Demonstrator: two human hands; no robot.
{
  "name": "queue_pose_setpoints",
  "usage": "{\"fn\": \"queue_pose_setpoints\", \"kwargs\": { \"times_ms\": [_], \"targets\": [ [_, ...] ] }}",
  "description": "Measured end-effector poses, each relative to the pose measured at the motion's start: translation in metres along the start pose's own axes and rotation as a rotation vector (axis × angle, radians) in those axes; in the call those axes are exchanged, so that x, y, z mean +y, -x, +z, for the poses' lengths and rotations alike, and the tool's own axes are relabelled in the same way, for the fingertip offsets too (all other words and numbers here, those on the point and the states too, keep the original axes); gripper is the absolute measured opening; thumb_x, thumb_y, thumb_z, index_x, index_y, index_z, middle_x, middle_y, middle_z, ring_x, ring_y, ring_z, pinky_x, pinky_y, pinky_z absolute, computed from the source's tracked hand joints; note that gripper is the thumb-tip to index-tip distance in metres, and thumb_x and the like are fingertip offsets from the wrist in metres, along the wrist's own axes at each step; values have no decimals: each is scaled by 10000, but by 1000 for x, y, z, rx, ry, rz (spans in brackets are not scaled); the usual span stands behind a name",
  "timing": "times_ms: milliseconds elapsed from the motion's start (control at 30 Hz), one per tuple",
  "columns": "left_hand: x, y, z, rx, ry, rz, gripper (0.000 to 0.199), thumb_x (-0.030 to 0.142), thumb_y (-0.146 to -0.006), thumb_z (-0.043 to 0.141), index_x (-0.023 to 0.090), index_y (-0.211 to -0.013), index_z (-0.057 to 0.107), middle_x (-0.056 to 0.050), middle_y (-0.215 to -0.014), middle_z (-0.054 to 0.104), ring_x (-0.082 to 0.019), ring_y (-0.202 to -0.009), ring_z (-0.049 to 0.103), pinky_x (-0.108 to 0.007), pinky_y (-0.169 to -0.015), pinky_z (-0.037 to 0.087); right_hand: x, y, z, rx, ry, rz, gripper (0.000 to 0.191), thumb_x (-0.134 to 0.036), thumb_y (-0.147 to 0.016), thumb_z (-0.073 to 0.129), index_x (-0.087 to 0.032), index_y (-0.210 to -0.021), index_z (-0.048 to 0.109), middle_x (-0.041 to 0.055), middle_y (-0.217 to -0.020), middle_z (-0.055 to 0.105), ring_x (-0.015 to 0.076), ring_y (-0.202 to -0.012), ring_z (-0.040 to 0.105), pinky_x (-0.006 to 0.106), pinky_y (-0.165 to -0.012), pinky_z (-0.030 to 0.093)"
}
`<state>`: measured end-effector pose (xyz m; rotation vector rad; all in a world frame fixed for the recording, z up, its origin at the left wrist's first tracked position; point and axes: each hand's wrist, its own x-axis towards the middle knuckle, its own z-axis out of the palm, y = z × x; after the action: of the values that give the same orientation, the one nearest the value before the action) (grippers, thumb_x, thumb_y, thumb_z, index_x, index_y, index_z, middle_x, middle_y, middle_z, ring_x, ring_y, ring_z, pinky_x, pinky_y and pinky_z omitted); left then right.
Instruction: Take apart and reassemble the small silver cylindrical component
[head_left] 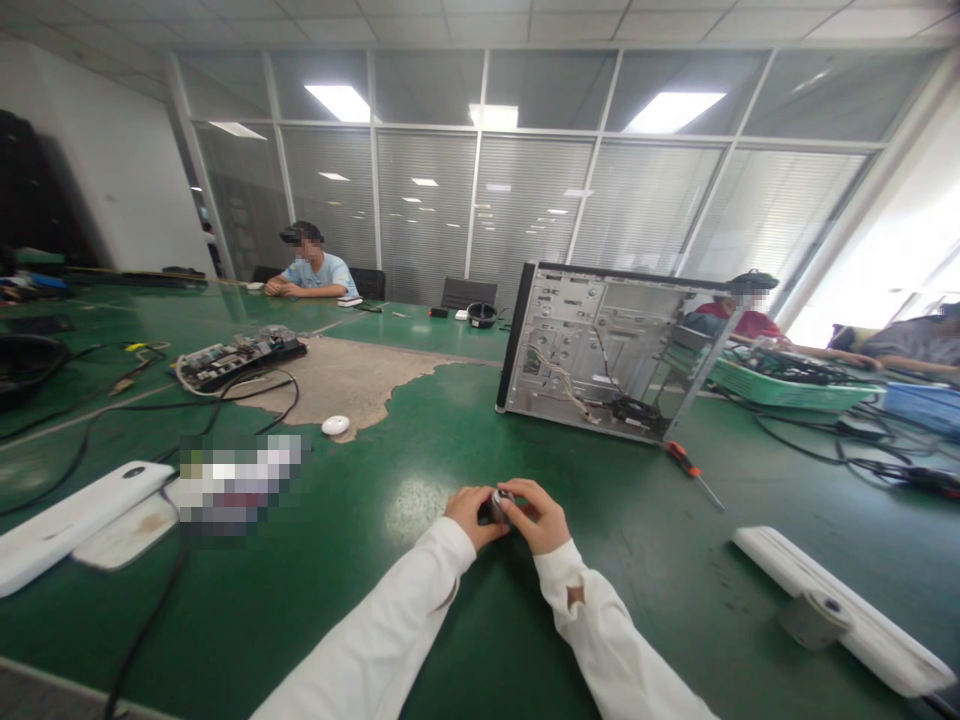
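The small metallic object [499, 504] is low over the worktop [495, 640]; your left hand [466, 514] and right hand [543, 516] pinch it between their fingers; this looks like two-handed handling, calling next for steady grips; your forearms converge; beyond stands the open computer case [574, 345].

Bench [465, 450], centre: smooth, glossy green, with a rough, matt tan patch [360, 375] left of centre.
Computer case [592, 350], right of centre: bare metal inside.
Sleeves [405, 610], bottom centre: matt white cloth.
Basket [795, 393], right: green plastic.
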<state>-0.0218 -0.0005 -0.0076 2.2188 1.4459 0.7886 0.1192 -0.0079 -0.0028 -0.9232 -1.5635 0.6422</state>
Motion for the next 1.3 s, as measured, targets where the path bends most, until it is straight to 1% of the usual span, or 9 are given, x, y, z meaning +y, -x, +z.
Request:
{"fn": "queue_pose_setpoints", "kwargs": {
  "times_ms": [233,400,500,600,767,833,967,1100,1300],
  "targets": [
    [3,0,-1,-7,-8,17,459,372,-559,646,188,-969,550,-38,-943,599,-223,-890,511,-339,-786,396,-6,-3,-1,25,126,-125,131,-275,-703,536,-199,-744,633,50,-791,579,150,-733,553,236,-552,463],
    [6,1,-4,2,-1,-26,457,346,-569,645,189,-987,547,-46,-964,592,-226,-911,504,-341,-799,387,-7,-7,-8,131,162,-151,137,-292,-711,534,-194,-738,626,46,-781,585,149,-723,554,244,-567,457],
    [7,1,-5,25,-12,-68,431,324,-577,641,173,-970,550,-57,-962,592,-226,-914,503,-338,-801,385,2,-10,-17,175,223,-137,165,-319,-720,524,-193,-760,622,49,-795,587,154,-737,552,250,-575,451],
    [7,1,-7,64,-30,-112,417,307,-585,633,164,-967,548,-62,-969,591,-225,-915,505,-336,-802,382,19,-10,-28,107,374,-98,175,-334,-714,521,-204,-752,631,48,-798,590,166,-756,550,277,-637,448],
    [5,-1,-12,115,-81,-234,423,309,-600,616,173,-993,535,-64,-987,587,-231,-947,497,-342,-802,375,41,-8,-40,-144,711,53,101,-298,-668,561,-262,-704,647,22,-838,601,191,-831,530,332,-744,406],
    [3,-1,-13,115,-98,-261,428,321,-599,614,185,-997,533,-59,-982,589,-235,-961,491,-346,-802,372,42,-8,-43,-208,787,104,118,-293,-670,555,-285,-749,642,10,-897,595,196,-877,511,338,-745,395],
    [1,-1,-13,106,-124,-274,452,327,-586,619,193,-1007,524,-54,-998,583,-238,-982,477,-352,-819,361,43,-5,-53,-298,879,166,266,-301,-683,517,-293,-940,584,12,-1058,538,206,-973,466,347,-741,388],
    [1,0,-14,79,-143,-274,456,318,-586,614,199,-1015,514,-54,-1017,573,-239,-991,471,-351,-830,356,52,0,-65,-324,901,138,352,-234,-690,462,-268,-1033,532,26,-1126,501,207,-1017,448,363,-764,388],
    [2,0,-14,60,-161,-269,445,307,-586,602,198,-1007,507,-58,-1024,564,-251,-989,471,-370,-834,354,57,6,-67,-191,893,52,328,-186,-674,440,-252,-972,561,37,-1070,536,225,-979,473,395,-744,397]
  ]
}}
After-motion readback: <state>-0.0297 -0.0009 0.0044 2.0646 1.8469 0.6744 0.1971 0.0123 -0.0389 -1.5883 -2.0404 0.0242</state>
